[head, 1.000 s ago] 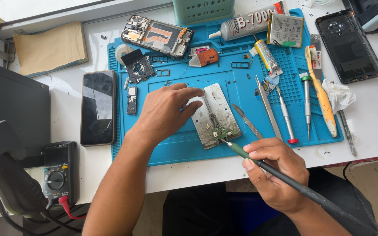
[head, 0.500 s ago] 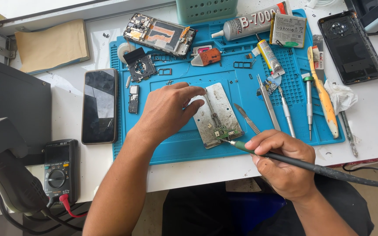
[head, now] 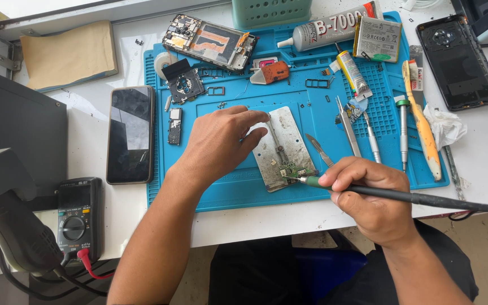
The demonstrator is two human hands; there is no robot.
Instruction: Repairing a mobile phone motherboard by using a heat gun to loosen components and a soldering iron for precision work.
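The right hand (head: 371,195) was closed around a soldering iron (head: 391,195), held like a pen. Its tip touched a small green board (head: 289,169). The board sat on the lower part of a grey metal plate (head: 283,147). The plate lay in the middle of a blue mat (head: 227,192).

The left hand (head: 216,141) lay palm down on the mat, just left of the plate. Its fingers were bent a little, and the fingertips (head: 258,121) pressed on the plate's top left edge. It gripped nothing that could be seen.

A knife (head: 318,149) lay just right of the plate. Next to it were tweezers (head: 348,125), two screwdrivers (head: 403,131) and a yellow toothbrush (head: 422,127). A tube of glue (head: 326,28) and a battery (head: 377,38) lay at the top of the mat. An open phone (head: 210,40) lay at the top left of it.

A black phone (head: 129,134) lay on the white table (head: 481,147), left of the mat. A meter (head: 79,217) with a red plug sat near the table's front edge. A phone back cover (head: 460,61) lay to the right of the mat.
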